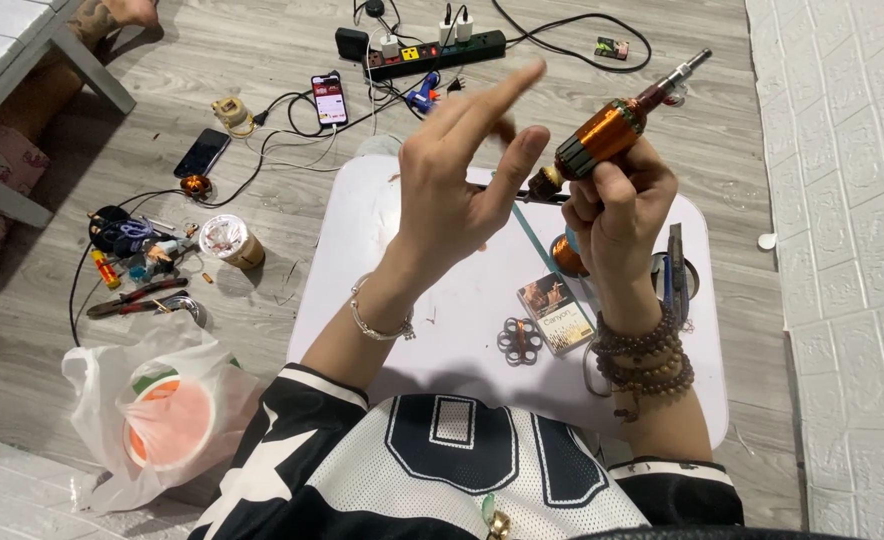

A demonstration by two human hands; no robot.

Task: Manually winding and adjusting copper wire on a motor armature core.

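Head view: my right hand (pixel 617 205) grips a copper-wound motor armature with steel shaft (pixel 612 130), tilted up-right.
My left hand (pixel 462 175) raised beside it, fingers spread, holding nothing, above white plastic table (pixel 362 260).

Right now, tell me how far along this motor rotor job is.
Done: the rotor already carries full copper windings. In hand: the right hand grips it upright over the white table, while the left hand is raised, fingers spread, holding nothing. Left: a second copper coil sits on the table; pliers lie on the floor.
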